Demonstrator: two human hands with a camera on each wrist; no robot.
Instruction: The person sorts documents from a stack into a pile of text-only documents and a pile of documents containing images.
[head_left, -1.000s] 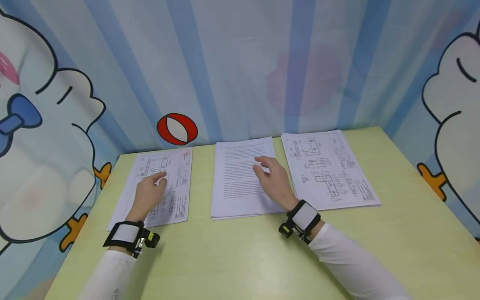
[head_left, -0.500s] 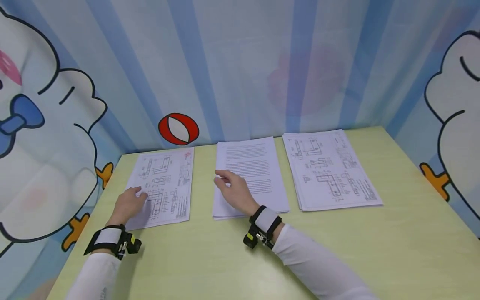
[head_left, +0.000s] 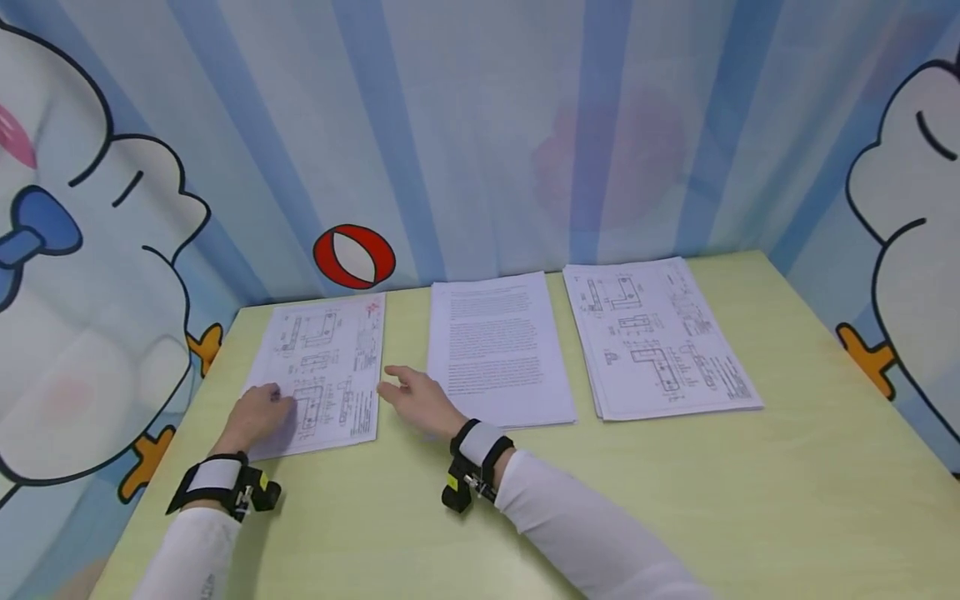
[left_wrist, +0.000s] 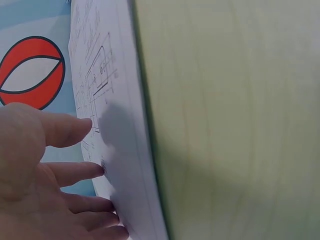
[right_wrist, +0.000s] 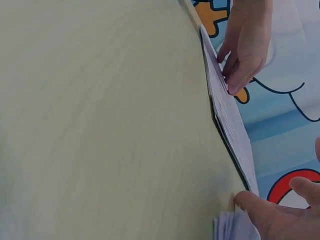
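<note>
On the left of the table lies a stack of printed drawing sheets [head_left: 330, 367]. My left hand [head_left: 258, 414] rests at its lower left side; the left wrist view shows the fingers [left_wrist: 75, 172] fairly straight, tips right at the paper. My right hand [head_left: 422, 402] is in the gap between this stack and the middle stack of text pages [head_left: 495, 350]. Its fingertips reach close to the drawing stack's right edge, and nothing is held. In the right wrist view, that hand's fingers [right_wrist: 260, 210] are loosely spread near the drawing stack's end [right_wrist: 230, 115].
A second stack of drawing sheets [head_left: 663, 342] lies to the right of the text pages. All three stacks sit near the back edge of the pale green table [head_left: 375, 533]. A cartoon-printed curtain [head_left: 480, 150] hangs behind.
My right hand has moved left, from over the text pages to beside the left drawing stack. My left hand has drawn back from over that stack to its lower left side.
</note>
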